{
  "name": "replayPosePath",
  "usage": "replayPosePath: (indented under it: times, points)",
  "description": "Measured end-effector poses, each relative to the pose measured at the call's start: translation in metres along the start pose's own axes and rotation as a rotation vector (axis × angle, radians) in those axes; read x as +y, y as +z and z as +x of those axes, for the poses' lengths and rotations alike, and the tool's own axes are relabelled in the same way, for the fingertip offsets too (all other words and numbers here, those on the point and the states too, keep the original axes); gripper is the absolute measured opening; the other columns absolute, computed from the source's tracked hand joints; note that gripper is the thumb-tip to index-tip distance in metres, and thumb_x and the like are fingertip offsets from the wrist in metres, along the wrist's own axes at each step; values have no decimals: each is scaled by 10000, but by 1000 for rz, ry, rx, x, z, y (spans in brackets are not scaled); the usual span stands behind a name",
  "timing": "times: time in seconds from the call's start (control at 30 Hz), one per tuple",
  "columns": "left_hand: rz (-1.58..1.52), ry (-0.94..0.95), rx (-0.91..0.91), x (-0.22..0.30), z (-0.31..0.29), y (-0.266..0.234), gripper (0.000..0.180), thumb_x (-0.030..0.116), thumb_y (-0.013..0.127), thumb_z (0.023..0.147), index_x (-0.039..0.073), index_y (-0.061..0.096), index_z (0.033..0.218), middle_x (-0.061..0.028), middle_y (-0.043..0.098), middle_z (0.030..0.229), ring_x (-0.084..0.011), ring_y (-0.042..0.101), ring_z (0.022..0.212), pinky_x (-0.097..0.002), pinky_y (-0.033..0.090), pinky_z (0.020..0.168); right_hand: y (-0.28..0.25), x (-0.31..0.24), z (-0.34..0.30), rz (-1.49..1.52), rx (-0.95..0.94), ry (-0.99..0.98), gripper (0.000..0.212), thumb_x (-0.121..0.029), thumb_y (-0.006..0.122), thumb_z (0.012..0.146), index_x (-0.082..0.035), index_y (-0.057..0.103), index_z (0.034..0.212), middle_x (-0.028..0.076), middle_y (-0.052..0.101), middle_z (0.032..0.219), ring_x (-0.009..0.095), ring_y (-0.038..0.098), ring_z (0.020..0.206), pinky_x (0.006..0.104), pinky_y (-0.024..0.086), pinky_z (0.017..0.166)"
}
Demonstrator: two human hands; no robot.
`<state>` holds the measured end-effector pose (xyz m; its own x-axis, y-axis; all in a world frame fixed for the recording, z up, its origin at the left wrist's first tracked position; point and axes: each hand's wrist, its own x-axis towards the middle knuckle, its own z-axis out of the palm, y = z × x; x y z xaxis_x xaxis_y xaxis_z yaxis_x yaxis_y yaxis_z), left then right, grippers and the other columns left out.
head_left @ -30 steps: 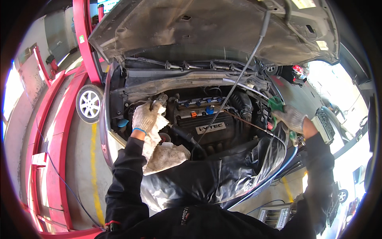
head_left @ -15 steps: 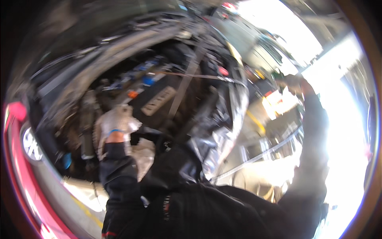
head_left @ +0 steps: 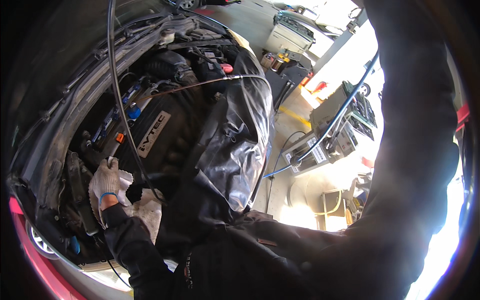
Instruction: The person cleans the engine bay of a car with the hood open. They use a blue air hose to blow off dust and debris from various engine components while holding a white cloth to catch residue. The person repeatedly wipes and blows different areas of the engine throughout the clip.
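Note:
My left hand (head_left: 110, 182), in a pale knitted glove with a blue cuff, is closed at the near left side of the engine. Bunched around it is a white rag (head_left: 126, 181), which its fingers appear to grip; a small light bit at the fingertips is too small to name. The black engine cover (head_left: 172, 127) and an orange-topped part (head_left: 120, 137) lie just beyond. My right arm (head_left: 412, 135) reaches up along the right side, its hand beyond the upper edge. Another pale cloth (head_left: 147, 212) lies by my left forearm.
A black hose (head_left: 117, 80) hangs across the engine bay. Black protective sheeting (head_left: 237, 145) covers the car's front edge, with a thin brown rod (head_left: 200, 84) above the engine. A blue hose (head_left: 332, 127) runs past a grey equipment cart (head_left: 335, 112). A red car (head_left: 37, 250) stands at left.
My right arm has risen, taking its hand out of view. A black hose now hangs across the engine. My left hand stays by the engine with the rag; the view has shifted and sharpened.

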<state>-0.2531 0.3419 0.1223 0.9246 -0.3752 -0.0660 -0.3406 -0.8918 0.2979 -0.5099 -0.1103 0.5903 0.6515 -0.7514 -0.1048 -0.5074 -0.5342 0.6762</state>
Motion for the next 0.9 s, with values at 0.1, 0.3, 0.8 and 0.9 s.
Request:
replayPosePath:
  times: [0.1, 0.3, 0.8, 0.9]
  points:
    - [-131, -26, -91, -8, 3, 6, 598, 608, 547, 1001, 86, 757, 1204, -257, 778, 1024, -423, 753, 1015, -537, 564, 903, -39, -55, 39, -5, 59, -229, 410, -443, 652, 1025, -53, 726, 1126, 122, 683, 860, 280, 697, 762, 405, 585, 674]
    - [-10, 191, -23, -14, -3, 27, 456, 504, 576, 1012, 124, 763, 1179, -161, 771, 1193, -358, 722, 1147, -529, 548, 966, -160, -222, 94, -371, 226, -1044, 369, -399, 686, 1019, -37, 728, 1073, 147, 666, 812, 311, 692, 758, 397, 590, 696]
    - [162, 271, 168, -2, -13, 54, 304, 428, 670, 955, 142, 749, 1018, -59, 771, 1010, -281, 723, 1059, -496, 497, 917, -147, -543, 76, -116, 160, -996, 717, -657, 727, 908, -15, 770, 1225, 198, 790, 1166, 413, 737, 1067, 494, 574, 929]
    - [152, 252, 212, -1, -11, 62, 295, 405, 678, 943, 127, 759, 1000, -68, 760, 962, -286, 720, 1022, -488, 487, 874, -139, -569, 87, -189, 171, -1011, 693, -663, 732, 905, -29, 793, 1176, 177, 797, 1148, 405, 739, 1045, 495, 578, 913]
